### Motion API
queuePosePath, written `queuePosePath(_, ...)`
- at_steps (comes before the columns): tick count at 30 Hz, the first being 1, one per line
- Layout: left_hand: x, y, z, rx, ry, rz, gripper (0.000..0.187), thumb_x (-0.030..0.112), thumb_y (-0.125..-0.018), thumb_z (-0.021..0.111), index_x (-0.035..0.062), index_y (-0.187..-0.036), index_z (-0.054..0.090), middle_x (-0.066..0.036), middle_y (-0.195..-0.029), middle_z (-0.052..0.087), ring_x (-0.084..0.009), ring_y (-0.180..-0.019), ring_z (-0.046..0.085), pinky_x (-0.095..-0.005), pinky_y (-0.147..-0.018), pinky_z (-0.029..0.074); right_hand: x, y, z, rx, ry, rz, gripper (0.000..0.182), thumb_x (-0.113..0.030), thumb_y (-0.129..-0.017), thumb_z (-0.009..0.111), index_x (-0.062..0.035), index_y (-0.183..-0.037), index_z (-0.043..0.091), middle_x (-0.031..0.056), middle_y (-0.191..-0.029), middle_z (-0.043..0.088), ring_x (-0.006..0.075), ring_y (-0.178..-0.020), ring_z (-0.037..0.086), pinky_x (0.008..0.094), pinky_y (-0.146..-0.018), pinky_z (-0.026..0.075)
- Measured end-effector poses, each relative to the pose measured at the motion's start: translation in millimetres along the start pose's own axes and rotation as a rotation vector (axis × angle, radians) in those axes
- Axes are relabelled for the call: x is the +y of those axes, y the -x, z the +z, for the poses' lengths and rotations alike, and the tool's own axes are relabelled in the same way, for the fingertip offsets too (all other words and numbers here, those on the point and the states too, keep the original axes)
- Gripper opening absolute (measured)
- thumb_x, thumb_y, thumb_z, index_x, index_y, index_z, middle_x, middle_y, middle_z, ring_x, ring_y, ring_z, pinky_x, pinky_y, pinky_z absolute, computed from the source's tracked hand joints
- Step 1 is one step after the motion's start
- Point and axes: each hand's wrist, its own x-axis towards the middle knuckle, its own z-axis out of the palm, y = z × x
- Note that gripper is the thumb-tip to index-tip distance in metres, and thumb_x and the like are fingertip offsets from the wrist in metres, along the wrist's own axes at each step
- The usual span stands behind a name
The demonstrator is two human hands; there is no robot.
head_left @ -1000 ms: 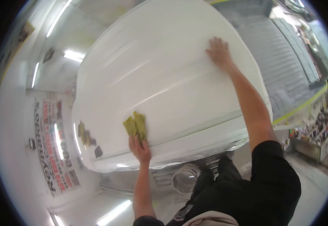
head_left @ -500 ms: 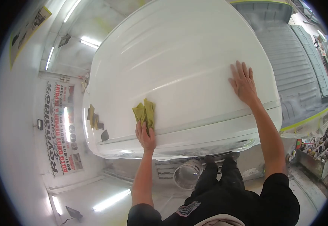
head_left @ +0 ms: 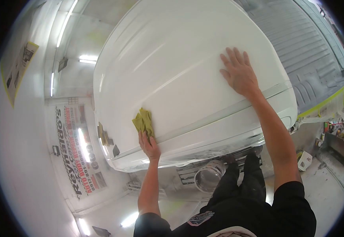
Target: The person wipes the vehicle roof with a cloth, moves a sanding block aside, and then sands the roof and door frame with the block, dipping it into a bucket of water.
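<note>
Cloth (head_left: 143,120) in left hand (head_left: 150,149), right hand (head_left: 241,77) splayed — apparently touching white panel (head_left: 191,94)

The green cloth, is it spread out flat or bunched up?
Bunched up: the green cloth shows creases and uneven folds, with its near end under the left hand.

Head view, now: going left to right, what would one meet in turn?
Yellow-edged sheet → lettered banner → yellow-green cloth → bucket → right hand → small white box-like item.
</note>
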Motion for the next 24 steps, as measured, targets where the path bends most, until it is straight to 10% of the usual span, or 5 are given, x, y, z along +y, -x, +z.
queuePosePath(24, -6.9, -0.3, -1.0, -0.071, -0.057, 0.028, 0.046, 0.019, -0.105, 0.045, -0.0055, -0.143, 0.047, -0.027, -0.155, 0.040, -0.0436, -0.143, 0.038, -0.0504, -0.119, 0.030, -8.5, 47.6, -10.8, 0.095, -0.230, 0.120, 0.051, -0.029, -0.096, 0.068, -0.0006, -0.138, 0.060, 0.0200, -0.156, 0.044, 0.0411, -0.148, 0.034, 0.0587, -0.122, 0.026)
